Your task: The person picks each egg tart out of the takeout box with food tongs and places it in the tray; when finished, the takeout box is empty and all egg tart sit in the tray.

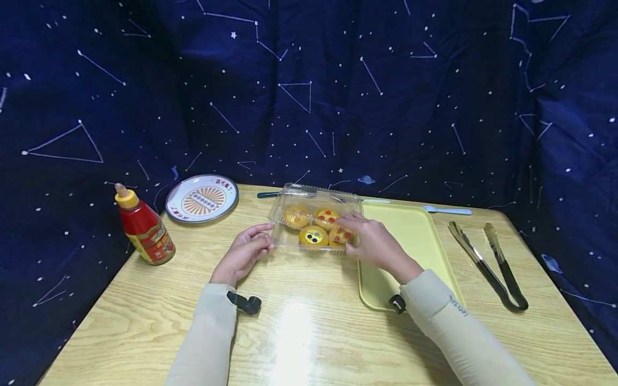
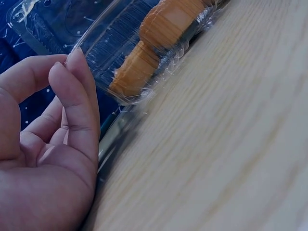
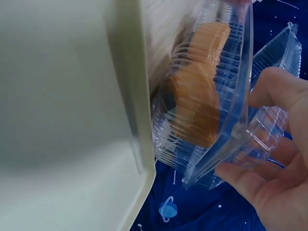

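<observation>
A clear plastic clamshell box (image 1: 288, 237) with its lid raised at the back stands near the table's middle. Inside sit several small round pastries; one has a yellow top with dark dots (image 1: 314, 236), another red dots (image 1: 327, 215). At the box's left end my left hand (image 1: 246, 252) pinches the rim between thumb and fingertip, as the left wrist view shows. My right hand (image 1: 376, 241) grips the plastic edge at the right end, fingers curled over it and thumb (image 3: 238, 175) at the rim. Brown pastry sides (image 3: 195, 106) show through the ribbed wall.
A yellow tray (image 1: 410, 284) lies right beside the box, under my right forearm. Black-handled tongs (image 1: 507, 284) and a light blue fork (image 1: 449, 210) are farther right. At the left stand a red sauce bottle (image 1: 149, 228) and a patterned plate (image 1: 174, 201). A dark-handled utensil (image 1: 267, 195) lies behind the box.
</observation>
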### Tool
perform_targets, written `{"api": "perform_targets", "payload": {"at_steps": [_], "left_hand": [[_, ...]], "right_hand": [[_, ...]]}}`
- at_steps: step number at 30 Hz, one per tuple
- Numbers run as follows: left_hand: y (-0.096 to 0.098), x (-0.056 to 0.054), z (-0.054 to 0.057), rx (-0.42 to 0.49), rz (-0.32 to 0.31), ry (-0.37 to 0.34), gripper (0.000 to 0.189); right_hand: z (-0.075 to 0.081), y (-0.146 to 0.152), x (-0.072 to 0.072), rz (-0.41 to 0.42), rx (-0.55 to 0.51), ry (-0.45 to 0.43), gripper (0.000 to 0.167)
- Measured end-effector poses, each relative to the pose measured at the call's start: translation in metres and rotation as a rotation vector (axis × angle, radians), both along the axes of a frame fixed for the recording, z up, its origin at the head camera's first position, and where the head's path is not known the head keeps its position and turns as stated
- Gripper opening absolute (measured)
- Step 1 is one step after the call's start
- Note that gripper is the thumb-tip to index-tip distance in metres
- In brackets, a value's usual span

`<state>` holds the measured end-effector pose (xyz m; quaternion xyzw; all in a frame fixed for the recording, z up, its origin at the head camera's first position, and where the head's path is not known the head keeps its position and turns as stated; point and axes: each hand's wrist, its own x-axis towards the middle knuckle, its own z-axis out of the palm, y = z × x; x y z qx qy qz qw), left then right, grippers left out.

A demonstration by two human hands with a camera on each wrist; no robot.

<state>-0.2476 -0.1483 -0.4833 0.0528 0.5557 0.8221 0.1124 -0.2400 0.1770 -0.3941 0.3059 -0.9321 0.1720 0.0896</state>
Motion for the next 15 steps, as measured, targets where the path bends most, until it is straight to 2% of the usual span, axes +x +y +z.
{"api": "perform_targets", "payload": {"at_steps": [11,15], "left_hand": [[-0.001,0.002,0.002,-0.004,-0.016,0.025,0.048],[-0.002,0.001,0.003,-0.006,-0.002,0.028,0.047]], "right_hand": [[0.007,0.004,-0.004,0.055,0.013,-0.025,0.06],[0.017,0.009,-0.006,0.052,-0.031,-0.042,0.059]]}}
